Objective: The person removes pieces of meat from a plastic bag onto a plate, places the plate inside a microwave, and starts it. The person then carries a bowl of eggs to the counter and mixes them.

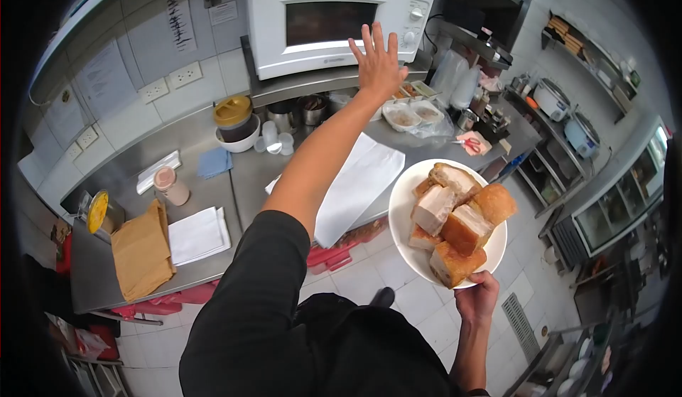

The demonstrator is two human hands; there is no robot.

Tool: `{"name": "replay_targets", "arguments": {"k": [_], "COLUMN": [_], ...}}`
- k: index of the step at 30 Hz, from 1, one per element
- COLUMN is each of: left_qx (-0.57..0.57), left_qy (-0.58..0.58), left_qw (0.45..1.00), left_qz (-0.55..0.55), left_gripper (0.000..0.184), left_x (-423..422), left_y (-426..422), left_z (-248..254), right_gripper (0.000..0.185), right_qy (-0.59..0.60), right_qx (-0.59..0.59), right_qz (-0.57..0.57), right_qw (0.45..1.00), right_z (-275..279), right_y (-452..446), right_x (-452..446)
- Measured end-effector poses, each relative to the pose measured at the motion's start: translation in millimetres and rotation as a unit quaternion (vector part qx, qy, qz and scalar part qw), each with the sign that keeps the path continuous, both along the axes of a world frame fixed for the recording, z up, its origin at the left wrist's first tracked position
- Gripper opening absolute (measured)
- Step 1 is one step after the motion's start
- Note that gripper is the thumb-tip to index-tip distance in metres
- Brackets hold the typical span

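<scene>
My left hand (379, 66) reaches up in front of the white microwave (334, 24), its fingers spread and holding nothing. The microwave door appears closed, and I cannot tell whether the fingertips touch it. Low on the right, my right hand (477, 296) grips the near rim of a round white plate (401, 237). Several thick chunks (465, 228) are heaped on the plate, with golden-brown crusts and pale sides; they look like roast pork belly. Part of my right hand is hidden under the plate.
On the steel counter (245, 184) are white paper sheets (366, 176), a brown paper bag (144, 248), a cup (170, 184), a gold-lidded container (234, 116) and red scissors (470, 142). Rice cookers (550, 98) stand on a rack at right. A floor drain (522, 326) lies below.
</scene>
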State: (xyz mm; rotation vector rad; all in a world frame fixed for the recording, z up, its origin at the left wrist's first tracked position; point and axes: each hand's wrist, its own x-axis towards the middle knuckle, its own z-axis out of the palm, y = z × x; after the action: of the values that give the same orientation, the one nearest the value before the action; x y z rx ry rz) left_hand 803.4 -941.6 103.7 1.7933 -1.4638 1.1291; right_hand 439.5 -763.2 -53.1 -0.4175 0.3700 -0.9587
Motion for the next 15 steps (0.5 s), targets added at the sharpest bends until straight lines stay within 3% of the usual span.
{"name": "replay_targets", "arguments": {"k": [7, 10, 15], "left_qx": [-0.012, -0.048, -0.060], "left_qy": [-0.043, -0.042, -0.028], "left_qw": [0.989, 0.990, 0.990], "left_qz": [0.141, 0.125, 0.126], "left_gripper": [0.072, 0.074, 0.078], "left_x": [31.4, 38.8, 41.3], "left_y": [-67.4, -74.8, -68.7], "left_z": [-20.8, -25.4, -24.4], "right_gripper": [0.063, 0.054, 0.062], "right_qy": [-0.008, 0.008, 0.004], "right_qx": [-0.020, -0.051, -0.033], "right_qz": [0.107, 0.147, 0.196], "right_qw": [0.994, 0.988, 0.980], "right_z": [-16.5, -12.3, -15.5], "right_y": [-152.8, -206.8, -275.8], "right_x": [10.4, 23.0, 44.6]}}
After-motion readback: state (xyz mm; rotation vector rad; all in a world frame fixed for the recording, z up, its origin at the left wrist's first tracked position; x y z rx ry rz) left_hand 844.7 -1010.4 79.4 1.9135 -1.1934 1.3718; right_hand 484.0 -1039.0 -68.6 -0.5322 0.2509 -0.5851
